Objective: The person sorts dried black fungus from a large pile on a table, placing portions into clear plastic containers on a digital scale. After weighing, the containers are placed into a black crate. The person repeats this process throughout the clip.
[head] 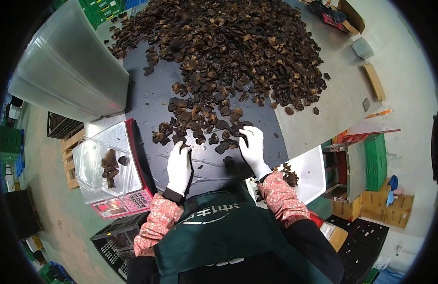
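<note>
My left hand (179, 167), in a white glove, rests low on the dark sheet (204, 177) with its fingers bent. Its fingertips meet a dark wood ear fungus piece (179, 137). To the right, my right hand (253, 146), gloved too, reaches a cluster of wood ear pieces (237, 128); its thumb sits apart from the fingers. Whether either hand grips a piece is hidden. Between the hands lie loose wood ear pieces (226, 145), and a large heap of wood ear fungus (233, 46) rises beyond. Left of my left hand, an open clear plastic clamshell (93, 167) holds a few pieces on a red scale (135, 142).
A tall stack of clear plastic containers (73, 67) stands at the left, behind the scale. Below the table's right edge is a white tub (309, 174) with some fungus inside. Black crates (116, 238) sit at lower left. A cardboard strip (374, 81) lies on the right.
</note>
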Available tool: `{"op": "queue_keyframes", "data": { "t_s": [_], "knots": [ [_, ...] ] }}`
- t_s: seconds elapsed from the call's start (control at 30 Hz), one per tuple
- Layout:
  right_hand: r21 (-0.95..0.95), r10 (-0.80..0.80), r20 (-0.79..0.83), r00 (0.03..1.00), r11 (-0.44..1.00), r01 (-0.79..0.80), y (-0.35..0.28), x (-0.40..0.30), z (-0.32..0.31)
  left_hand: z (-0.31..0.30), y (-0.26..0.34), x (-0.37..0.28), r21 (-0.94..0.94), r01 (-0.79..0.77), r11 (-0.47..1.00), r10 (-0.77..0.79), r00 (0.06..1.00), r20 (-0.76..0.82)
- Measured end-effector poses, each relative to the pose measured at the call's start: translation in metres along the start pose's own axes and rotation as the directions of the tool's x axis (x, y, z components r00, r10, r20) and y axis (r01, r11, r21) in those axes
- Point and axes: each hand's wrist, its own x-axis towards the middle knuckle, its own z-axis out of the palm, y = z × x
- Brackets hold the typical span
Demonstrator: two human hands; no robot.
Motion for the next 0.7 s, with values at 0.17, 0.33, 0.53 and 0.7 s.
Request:
{"op": "queue_keyframes", "data": {
  "t_s": [0.17,0.33,0.53,0.7],
  "knots": [
    [-0.005,0.209,0.002,0.978,0.978,-0.209,0.001,0.012,-0.009,-0.004,-0.003,-0.001,-0.11,0.094,0.989,-0.108,0.986,-0.126],
    [-0.202,0.094,0.286,0.954,0.979,-0.036,-0.014,0.044,0.007,0.011,0.015,0.03,-0.104,0.128,0.986,-0.112,0.983,0.146],
    [-0.151,-0.053,0.471,0.881,0.979,0.14,-0.038,0.023,-0.004,0.017,0.033,0.051,0.071,0.004,0.997,-0.031,0.927,0.374],
    [-0.124,-0.122,0.418,0.9,0.974,0.19,-0.03,0.021,0.007,0.035,0.041,0.055,0.128,-0.059,0.99,0.012,0.942,0.336]
  ]
}}
